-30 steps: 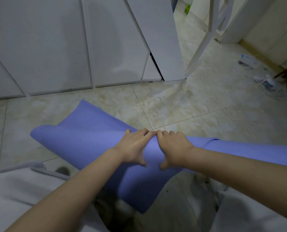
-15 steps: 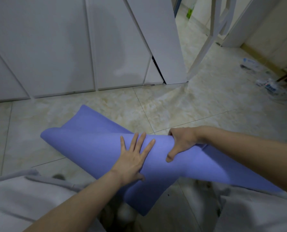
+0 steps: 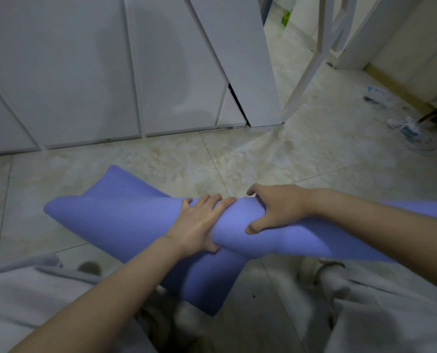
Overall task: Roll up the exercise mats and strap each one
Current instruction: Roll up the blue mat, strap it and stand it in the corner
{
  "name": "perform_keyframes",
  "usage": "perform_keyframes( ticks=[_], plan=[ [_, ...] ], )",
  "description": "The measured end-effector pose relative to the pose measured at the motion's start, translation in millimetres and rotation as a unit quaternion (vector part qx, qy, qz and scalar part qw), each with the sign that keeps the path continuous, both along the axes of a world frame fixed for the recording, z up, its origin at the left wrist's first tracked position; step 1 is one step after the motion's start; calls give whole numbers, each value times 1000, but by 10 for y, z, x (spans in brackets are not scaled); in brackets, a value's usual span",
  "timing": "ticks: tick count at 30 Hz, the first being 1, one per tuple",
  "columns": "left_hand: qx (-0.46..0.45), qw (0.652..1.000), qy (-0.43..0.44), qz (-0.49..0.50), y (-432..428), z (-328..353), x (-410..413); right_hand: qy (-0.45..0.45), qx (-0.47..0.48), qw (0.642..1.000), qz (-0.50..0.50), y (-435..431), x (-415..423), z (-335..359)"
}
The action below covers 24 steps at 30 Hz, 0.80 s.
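Note:
A blue-violet exercise mat (image 3: 125, 220) lies loosely rolled across the tiled floor in front of me, with its left end flared wide. Its near corner hangs down between my knees. My left hand (image 3: 199, 222) lies over the middle of the roll, fingers curled over its top and thumb tucked under a fold. To its right, my right hand (image 3: 276, 207) grips the roll, fingers over the far side and thumb pressed into the near side. No strap is in view.
White cabinet doors (image 3: 84, 72) stand close behind the mat. A white frame leg (image 3: 311, 64) slants down at the back right. Plastic litter (image 3: 408, 131) lies on the floor at the far right. My grey-clothed knees (image 3: 33, 301) fill the bottom corners.
My left hand, flat with spread fingers half a second ago, now curls round the roll. The right hand has tightened its grip and the roll between my hands looks narrower.

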<state>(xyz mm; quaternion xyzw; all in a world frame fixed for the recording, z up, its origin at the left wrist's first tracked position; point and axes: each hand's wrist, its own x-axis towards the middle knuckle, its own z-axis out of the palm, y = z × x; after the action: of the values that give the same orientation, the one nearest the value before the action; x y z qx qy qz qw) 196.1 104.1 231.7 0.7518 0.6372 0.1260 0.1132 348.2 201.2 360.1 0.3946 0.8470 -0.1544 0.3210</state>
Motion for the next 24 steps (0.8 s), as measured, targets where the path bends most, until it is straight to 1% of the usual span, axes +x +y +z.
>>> perform_keyframes(
  ticks=[1,3,4,6,11,15,17,19,22,24],
  plan=[
    [-7,1000,-7,2,22,30,-23,-8,67,996,63,-70,0,-52],
    [-17,1000,-22,-3,61,71,-55,-44,186,966,176,-240,-20,-197],
    [-22,999,-25,-6,69,80,-66,-61,218,953,203,-302,-38,-272],
    [-29,999,-20,-13,72,92,-81,-69,238,947,206,-358,-75,-365],
    [-42,999,-9,-6,48,55,-101,-17,212,963,167,-273,-118,-445],
    [-18,999,-3,48,-37,66,-100,9,202,969,142,-140,-165,-383],
    [2,997,15,70,-123,35,-57,0,182,977,115,-49,-161,-310],
    [18,997,42,70,-196,-68,1,-16,149,985,83,26,-148,-240],
    [10,995,82,51,-261,-211,59,-43,94,993,50,67,-135,-191],
    [-14,996,68,57,-262,-223,53,-45,52,997,26,55,-128,-192]
  ],
)
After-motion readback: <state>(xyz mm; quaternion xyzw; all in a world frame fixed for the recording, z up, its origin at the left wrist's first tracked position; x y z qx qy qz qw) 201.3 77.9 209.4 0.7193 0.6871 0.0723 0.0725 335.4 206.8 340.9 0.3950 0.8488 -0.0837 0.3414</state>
